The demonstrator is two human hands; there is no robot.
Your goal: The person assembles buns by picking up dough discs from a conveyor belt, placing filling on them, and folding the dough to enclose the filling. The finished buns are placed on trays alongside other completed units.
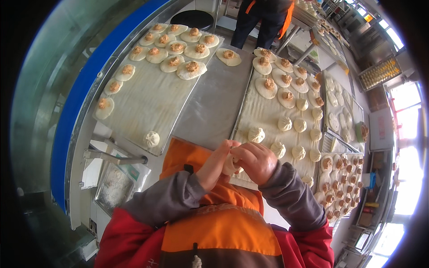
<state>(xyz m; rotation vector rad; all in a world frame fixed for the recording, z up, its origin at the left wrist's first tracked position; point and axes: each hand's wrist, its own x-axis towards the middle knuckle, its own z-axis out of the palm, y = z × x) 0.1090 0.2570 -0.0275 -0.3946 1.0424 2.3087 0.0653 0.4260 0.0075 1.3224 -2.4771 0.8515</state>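
Close in front of my orange apron, my left hand (217,166) cups a filled dough bun (229,166) from the side. Fingers of my right hand (255,161) are pinched together at the top of the same bun; they hide much of it. Just beyond my hands lies a tray (250,117) with several pleated buns (256,135) on its nearer part. Flat dough rounds topped with filling (267,87) cover its far part. To the left, another tray (134,105) carries more topped rounds (192,68) at its far end and one pleated bun (152,139) near its front edge.
Between the trays, a metal tabletop (219,100) holds one topped round (228,56). A blue-edged metal frame (96,67) runs along the left. Further right stand trays of topped dough pieces (342,178). Another person (263,22) stands across the table. A floury metal pan (115,187) sits low left.
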